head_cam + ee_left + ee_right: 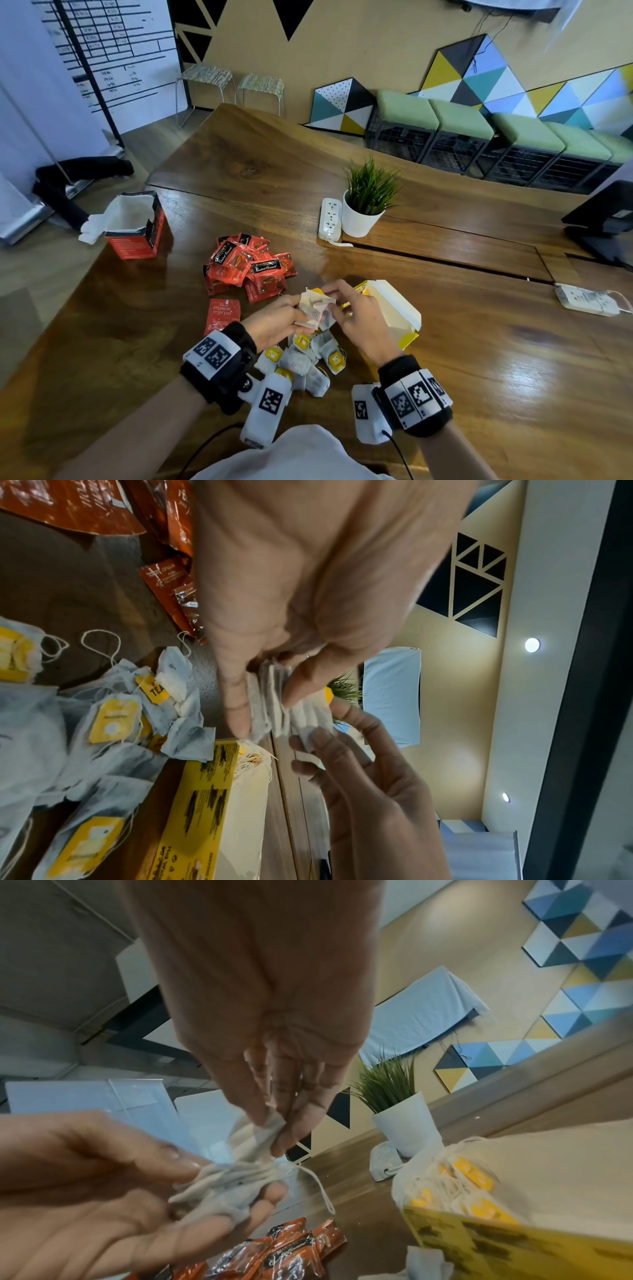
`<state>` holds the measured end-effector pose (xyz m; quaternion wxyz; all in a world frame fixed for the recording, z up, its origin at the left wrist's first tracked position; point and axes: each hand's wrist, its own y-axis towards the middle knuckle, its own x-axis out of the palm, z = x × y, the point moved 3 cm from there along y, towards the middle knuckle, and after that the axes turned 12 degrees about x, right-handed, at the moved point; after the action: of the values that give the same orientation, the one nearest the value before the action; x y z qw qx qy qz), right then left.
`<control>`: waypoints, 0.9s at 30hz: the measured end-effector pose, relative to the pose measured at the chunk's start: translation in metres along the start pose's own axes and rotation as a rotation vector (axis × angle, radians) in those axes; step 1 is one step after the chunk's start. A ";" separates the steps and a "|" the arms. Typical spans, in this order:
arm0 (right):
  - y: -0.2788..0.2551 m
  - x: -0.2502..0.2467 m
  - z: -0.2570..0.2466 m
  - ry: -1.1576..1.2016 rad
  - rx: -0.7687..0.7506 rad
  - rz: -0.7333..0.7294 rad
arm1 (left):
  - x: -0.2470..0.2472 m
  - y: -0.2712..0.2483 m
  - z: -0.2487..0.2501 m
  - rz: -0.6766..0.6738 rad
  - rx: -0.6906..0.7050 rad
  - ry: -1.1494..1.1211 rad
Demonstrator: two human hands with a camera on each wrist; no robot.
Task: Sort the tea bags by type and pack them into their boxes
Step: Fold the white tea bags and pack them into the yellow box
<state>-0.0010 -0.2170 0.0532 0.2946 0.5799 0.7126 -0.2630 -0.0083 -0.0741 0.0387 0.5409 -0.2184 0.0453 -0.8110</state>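
My left hand (274, 322) (267, 693) grips a small stack of white tea bags (317, 306) (281, 707) (226, 1185) with yellow tags, held above the table. My right hand (346, 308) (274, 1123) pinches the stack's far edge between thumb and fingers. Below the hands lies a loose pile of white yellow-tagged tea bags (308, 359) (113, 723). The open yellow box (394, 308) (205, 804) (496, 1218) stands just right of the hands, with bags and strings inside. A heap of red foil tea packets (246, 265) (281, 1259) lies behind. The open red box (137, 226) stands far left.
A single red packet (222, 315) lies left of my left wrist. A white pot with a green plant (363, 202) and a white power strip (330, 219) stand behind the yellow box. Another power strip (587, 301) lies at the right. The wooden table (496, 359) has bare surface to the right.
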 end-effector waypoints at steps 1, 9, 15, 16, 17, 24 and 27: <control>0.000 -0.001 0.001 0.025 0.009 -0.007 | -0.001 0.001 0.000 0.004 0.003 0.013; -0.008 0.008 -0.004 -0.273 -0.086 -0.040 | 0.005 0.000 0.001 -0.010 0.013 0.073; -0.008 0.002 -0.006 -0.056 -0.069 0.065 | 0.003 -0.001 0.002 -0.005 0.011 0.094; -0.008 0.002 -0.007 -0.041 -0.067 0.077 | 0.003 -0.001 0.002 -0.005 0.011 0.094; -0.008 0.003 -0.009 -0.043 -0.077 0.074 | 0.003 -0.001 0.001 -0.008 0.013 0.095; -0.012 0.016 -0.006 -0.219 -0.118 -0.040 | 0.003 -0.003 0.003 -0.028 0.025 0.095; -0.013 0.013 -0.008 -0.283 -0.125 0.018 | 0.003 -0.004 0.002 -0.029 0.020 0.097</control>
<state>-0.0165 -0.2051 0.0495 0.4300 0.5237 0.6738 -0.2946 -0.0115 -0.0748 0.0423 0.5285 -0.1739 0.0604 -0.8287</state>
